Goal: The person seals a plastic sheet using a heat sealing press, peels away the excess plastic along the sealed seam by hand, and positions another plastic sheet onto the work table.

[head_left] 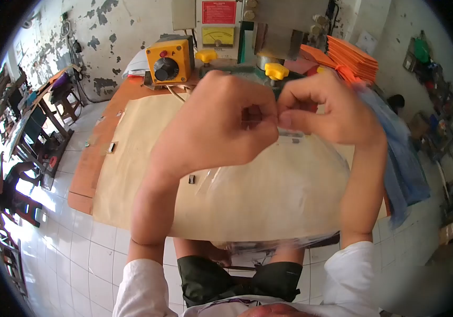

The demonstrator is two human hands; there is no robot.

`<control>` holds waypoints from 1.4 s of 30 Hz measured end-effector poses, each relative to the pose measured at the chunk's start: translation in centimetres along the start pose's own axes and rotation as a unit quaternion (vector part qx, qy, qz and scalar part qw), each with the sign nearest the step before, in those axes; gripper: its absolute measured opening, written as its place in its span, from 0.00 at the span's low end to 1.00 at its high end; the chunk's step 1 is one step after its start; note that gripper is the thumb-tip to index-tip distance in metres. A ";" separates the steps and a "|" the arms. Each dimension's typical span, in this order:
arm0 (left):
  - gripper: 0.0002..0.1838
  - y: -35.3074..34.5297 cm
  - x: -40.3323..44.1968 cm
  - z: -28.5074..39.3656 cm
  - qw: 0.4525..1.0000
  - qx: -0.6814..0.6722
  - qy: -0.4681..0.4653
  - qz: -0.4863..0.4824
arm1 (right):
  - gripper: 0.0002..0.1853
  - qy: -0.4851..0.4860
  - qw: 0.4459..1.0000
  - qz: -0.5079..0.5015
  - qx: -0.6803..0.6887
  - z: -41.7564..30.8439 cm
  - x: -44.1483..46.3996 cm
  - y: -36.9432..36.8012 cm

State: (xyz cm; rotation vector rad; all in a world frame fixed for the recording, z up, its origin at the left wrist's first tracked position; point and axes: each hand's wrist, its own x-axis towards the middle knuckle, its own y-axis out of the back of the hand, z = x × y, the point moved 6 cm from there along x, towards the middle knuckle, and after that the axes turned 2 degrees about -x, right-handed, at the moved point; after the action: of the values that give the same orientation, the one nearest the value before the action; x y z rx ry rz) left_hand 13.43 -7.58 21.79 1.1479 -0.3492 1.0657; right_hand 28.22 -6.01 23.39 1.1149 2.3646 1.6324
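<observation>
My left hand (218, 119) is raised over the middle of the table, its fingers curled and thumb pressed in. Beside it, my right hand (332, 108) pinches thumb against fingertips, and the two hands' fingertips meet. Whatever lies between them is too small or too hidden to make out. Below the hands a clear plastic sheet (279, 195) spreads over brown paper (137, 195), reaching past the table's front edge. Close under the fingertips a small dark piece (292, 140) shows at the sheet's far end. Another small black piece (191, 179) lies left of the sheet.
A machine with a yellow control box (169, 62), yellow knobs (276, 71) and a gauge (218, 36) stands behind the hands. Orange sheets (350, 58) are stacked at the back right. Blue plastic (400, 153) hangs off the right edge. One small black piece (112, 147) lies far left.
</observation>
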 end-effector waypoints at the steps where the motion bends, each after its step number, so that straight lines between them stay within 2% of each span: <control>1: 0.03 0.2 0.0 -0.1 1.000 0.003 0.012 -0.001 | 0.07 -0.006 1.000 -0.002 0.002 0.3 0.4 0.1; 3: 0.03 0.3 0.0 -0.1 1.000 0.001 0.030 -0.008 | 0.08 0.015 0.999 -0.030 0.023 0.6 0.8 -0.3; 5: 0.03 0.2 0.1 0.0 0.999 0.031 0.007 0.000 | 0.08 -0.032 0.998 -0.053 0.022 0.8 0.9 -0.4; 7: 0.04 0.2 0.2 -0.1 1.000 0.028 -0.003 0.007 | 0.09 -0.035 0.992 -0.030 0.121 2.0 1.1 -0.8; 8: 0.04 0.4 0.4 -0.4 0.999 0.035 0.041 0.003 | 0.09 -0.003 0.992 -0.019 0.124 2.7 1.3 -1.1; 9: 0.05 0.4 0.4 -0.9 0.996 0.044 0.084 0.000 | 0.09 -0.011 0.992 -0.021 0.124 3.2 1.4 -1.5; 11: 0.06 0.2 0.4 -1.5 0.996 0.034 0.079 0.008 | 0.09 -0.007 0.979 -0.017 0.205 3.8 1.4 -2.1; 13: 0.06 0.1 0.4 -1.8 0.994 0.068 0.086 -0.020 | 0.09 0.011 0.975 -0.021 0.220 4.0 1.0 -2.5; 15: 0.06 0.1 0.3 -1.5 0.994 0.084 0.065 -0.020 | 0.09 -0.009 0.985 0.013 0.170 3.9 0.5 -2.0; 18: 0.06 0.2 0.5 -2.2 0.997 0.027 0.072 -0.022 | 0.09 0.025 0.991 0.044 0.124 3.6 0.1 -1.4; 21: 0.06 1.4 0.5 -1.7 0.995 0.058 0.085 0.007 | 0.08 -0.001 0.981 0.049 0.185 3.7 0.2 -1.1; 25: 0.05 2.2 0.3 -2.2 0.992 0.048 0.116 0.025 | 0.08 -0.014 0.981 0.078 0.175 4.4 -0.7 -0.3; 27: 0.05 2.1 0.2 -2.4 0.988 0.014 0.151 0.021 | 0.08 0.006 0.984 0.101 0.148 4.1 -1.2 0.3; 34: 0.04 2.0 0.3 -2.5 0.990 0.005 0.138 -0.004 | 0.06 -0.021 0.984 0.144 0.099 3.0 -2.3 0.9; 36: 0.04 2.0 0.2 -2.8 0.986 -0.003 0.165 -0.011 | 0.10 -0.036 0.988 0.137 0.062 2.7 -2.4 0.9; 42: 0.04 1.7 0.0 -2.8 0.986 -0.016 0.168 -0.010 | 0.09 -0.049 0.986 0.151 0.052 2.4 -2.3 0.6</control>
State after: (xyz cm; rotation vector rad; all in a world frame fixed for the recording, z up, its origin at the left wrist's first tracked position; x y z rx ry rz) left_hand 11.25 -5.09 21.57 0.9212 -0.0888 1.2082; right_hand 31.34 -5.34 22.07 1.6038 2.3321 1.5044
